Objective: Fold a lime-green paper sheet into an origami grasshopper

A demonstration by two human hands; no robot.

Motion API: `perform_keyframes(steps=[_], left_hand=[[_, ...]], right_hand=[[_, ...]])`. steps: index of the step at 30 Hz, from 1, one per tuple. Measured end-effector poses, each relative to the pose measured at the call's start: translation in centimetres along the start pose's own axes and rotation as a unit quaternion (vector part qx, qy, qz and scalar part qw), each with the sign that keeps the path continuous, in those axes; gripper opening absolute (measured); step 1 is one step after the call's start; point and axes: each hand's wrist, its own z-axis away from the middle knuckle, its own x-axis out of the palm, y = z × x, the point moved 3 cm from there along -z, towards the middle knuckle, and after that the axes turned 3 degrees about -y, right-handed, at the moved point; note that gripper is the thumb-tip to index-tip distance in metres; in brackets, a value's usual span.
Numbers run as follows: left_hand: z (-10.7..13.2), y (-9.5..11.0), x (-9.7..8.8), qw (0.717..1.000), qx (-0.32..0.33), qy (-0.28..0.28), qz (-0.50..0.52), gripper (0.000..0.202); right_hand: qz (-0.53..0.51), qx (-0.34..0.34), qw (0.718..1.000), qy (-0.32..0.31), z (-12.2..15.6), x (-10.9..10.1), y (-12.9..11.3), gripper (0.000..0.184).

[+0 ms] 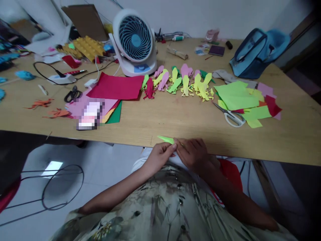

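Observation:
Between my two hands, just over the table's front edge, is a narrow folded strip of lime-green paper. My left hand pinches it from below with thumb and fingers. My right hand meets it from the other side, its fingertips closed on the paper's right end, which they mostly hide. The pointed left end sticks out free. Beyond the hands stands a row of paper figures in pink, yellow, green and red. White-handled scissors lie to the right beside a pile of lime-green sheets.
At the left a red sheet covers coloured paper, with a blurred-out phone-like object on top. Black scissors and orange paper pieces lie near it. A fan stands behind, and a blue bag at the back right.

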Motion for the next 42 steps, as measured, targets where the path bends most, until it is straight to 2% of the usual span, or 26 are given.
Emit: perform_keyframes(steps=[4,6,8,10,13,15,17,20,23,26,31,36,42], left_hand=[[-1.6,0.3,-0.5,0.996,0.016,0.071,0.049,0.055],[-2.1,0.8,-1.3,0.996,0.032,0.076,0.023,0.054],[-2.5,1.5,-2.3,0.997,0.041,0.058,-0.027,0.052],[-2.8,2.4,-2.9,0.996,0.052,0.021,-0.063,0.051],[-3.1,3.5,-3.2,0.991,0.083,-0.013,-0.101,0.048],[-3.3,3.8,-3.2,0.990,0.099,-0.007,-0.097,0.044],[-3.5,3.8,-3.1,0.994,0.096,0.020,-0.050,0.037],[-3.7,3.4,-3.2,0.996,0.064,0.050,0.030,0.039],[-3.8,3.2,-3.0,0.997,0.043,0.040,0.051,0.040],[-3.7,3.1,-2.8,0.996,0.050,0.047,0.064,0.041],[-3.7,3.0,-2.1,0.992,0.054,0.061,0.095,0.044],[-3.9,3.0,-2.1,0.994,0.040,0.043,0.096,0.043],[-4.0,2.7,-2.3,0.989,0.083,0.088,0.080,0.044]], right_hand=[[-0.024,0.007,0.999,0.029,-1.1,-0.7,0.0,0.029],[-0.072,0.031,0.997,0.028,-1.6,-1.3,0.6,0.030],[-0.145,0.091,0.985,0.038,-2.1,-1.8,1.5,0.023],[-0.243,0.174,0.953,0.041,-2.6,-1.8,2.6,0.015],[-0.419,0.263,0.868,-0.029,-3.2,-0.6,3.6,0.010],[-0.491,0.302,0.815,-0.061,-3.4,0.2,3.7,0.012],[-0.514,0.326,0.792,-0.059,-3.3,0.8,3.6,0.014],[-0.515,0.343,0.784,-0.047,-3.0,1.0,3.3,0.015],[-0.516,0.352,0.779,-0.046,-2.8,1.1,3.0,0.016],[-0.544,0.347,0.762,-0.059,-2.7,1.4,2.8,0.016],[-0.607,0.340,0.713,-0.083,-2.7,2.2,2.8,0.025],[-0.603,0.351,0.709,-0.103,-2.2,2.7,2.8,0.026],[-0.631,0.332,0.689,-0.130,-2.2,3.0,2.5,0.023]])
